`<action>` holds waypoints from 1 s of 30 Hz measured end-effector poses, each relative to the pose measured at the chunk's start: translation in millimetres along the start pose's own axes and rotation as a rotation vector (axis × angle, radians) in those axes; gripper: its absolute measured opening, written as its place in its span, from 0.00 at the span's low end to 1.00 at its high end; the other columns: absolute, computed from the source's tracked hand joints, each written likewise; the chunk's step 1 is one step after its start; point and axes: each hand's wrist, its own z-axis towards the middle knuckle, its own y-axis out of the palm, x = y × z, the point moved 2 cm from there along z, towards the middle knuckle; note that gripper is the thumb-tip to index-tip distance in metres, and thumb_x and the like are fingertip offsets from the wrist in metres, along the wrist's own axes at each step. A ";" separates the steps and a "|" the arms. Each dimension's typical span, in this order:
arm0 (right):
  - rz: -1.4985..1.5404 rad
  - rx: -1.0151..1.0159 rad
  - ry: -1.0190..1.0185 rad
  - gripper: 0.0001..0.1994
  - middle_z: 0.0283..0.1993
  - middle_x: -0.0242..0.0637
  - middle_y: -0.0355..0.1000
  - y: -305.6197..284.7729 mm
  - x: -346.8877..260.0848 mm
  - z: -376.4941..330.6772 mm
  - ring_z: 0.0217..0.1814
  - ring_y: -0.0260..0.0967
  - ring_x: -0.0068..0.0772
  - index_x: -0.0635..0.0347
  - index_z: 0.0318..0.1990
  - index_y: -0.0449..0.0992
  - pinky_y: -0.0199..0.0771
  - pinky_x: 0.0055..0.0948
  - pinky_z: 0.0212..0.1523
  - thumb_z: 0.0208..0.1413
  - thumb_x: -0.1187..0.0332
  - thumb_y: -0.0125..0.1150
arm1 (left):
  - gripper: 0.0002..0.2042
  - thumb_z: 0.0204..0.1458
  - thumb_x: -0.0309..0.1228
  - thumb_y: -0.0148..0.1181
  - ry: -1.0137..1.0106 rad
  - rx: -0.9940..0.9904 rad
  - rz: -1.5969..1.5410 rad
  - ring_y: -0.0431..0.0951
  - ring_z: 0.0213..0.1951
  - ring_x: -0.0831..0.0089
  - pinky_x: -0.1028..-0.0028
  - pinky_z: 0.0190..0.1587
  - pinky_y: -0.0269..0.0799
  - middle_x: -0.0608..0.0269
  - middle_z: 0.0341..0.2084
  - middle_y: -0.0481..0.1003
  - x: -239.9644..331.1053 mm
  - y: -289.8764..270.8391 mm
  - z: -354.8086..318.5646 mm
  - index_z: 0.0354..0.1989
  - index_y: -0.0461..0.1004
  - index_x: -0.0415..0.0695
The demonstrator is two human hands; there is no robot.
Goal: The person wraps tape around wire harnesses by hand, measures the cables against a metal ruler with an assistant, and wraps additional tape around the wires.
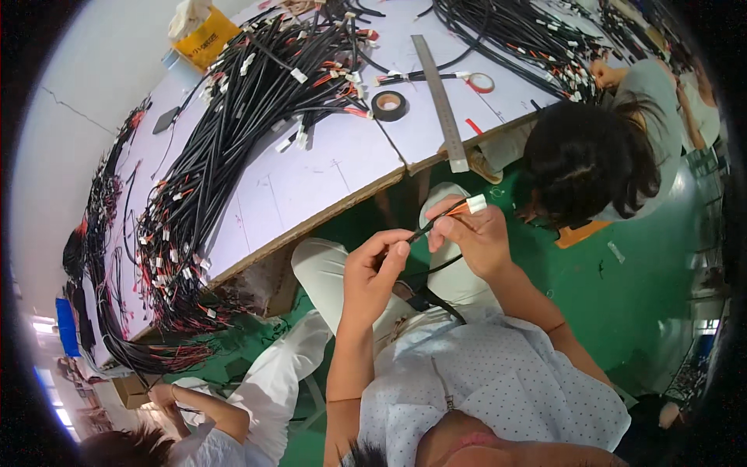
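Observation:
My left hand (pixel 380 268) pinches a thin black cable (pixel 424 228) between thumb and fingers. My right hand (pixel 472 236) grips the same cable further along, close to its end. There, short red and orange wires lead into a small white connector (pixel 476 204) that sticks out above my right fingers. A loop of the black cable hangs down between my hands toward my lap. Both hands are raised in front of my chest, below the edge of the white table (pixel 327 175).
Thick bundles of black cables with red wires and white connectors (pixel 226 148) lie across the table. Also on it are a black tape roll (pixel 389 105), a long metal ruler (pixel 441 101) and a yellow box (pixel 204 37). A dark-haired person (pixel 591 159) bends at the right; another person (pixel 194 416) sits lower left. The floor (pixel 638 280) is green.

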 end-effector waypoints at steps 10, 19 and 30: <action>0.059 -0.090 0.187 0.10 0.26 0.36 0.72 7.0 10.6 9.2 0.26 0.70 0.22 0.70 0.41 0.76 0.72 0.21 0.30 0.55 0.71 0.60 | 0.08 0.56 0.30 0.57 -0.105 -0.057 0.060 0.59 0.24 0.89 0.84 0.26 0.53 0.77 0.21 0.67 -1.5 -26.0 -1.7 0.35 0.77 0.36; -0.004 0.054 0.151 0.07 0.24 0.35 0.72 21.8 22.3 5.1 0.24 0.69 0.23 0.69 0.36 0.76 0.70 0.21 0.27 0.54 0.72 0.61 | 0.09 0.57 0.31 0.56 -0.087 -0.153 0.090 0.62 0.27 0.88 0.83 0.29 0.58 0.72 0.27 0.74 8.3 -33.5 -4.9 0.36 0.76 0.38; -0.010 0.073 0.097 0.06 0.22 0.35 0.70 9.8 35.8 2.8 0.23 0.66 0.24 0.67 0.35 0.75 0.68 0.24 0.28 0.57 0.73 0.57 | 0.04 0.52 0.24 0.59 0.187 0.079 0.359 0.63 0.22 0.85 0.82 0.23 0.58 0.70 0.22 0.69 2.3 -17.3 -3.3 0.35 0.75 0.38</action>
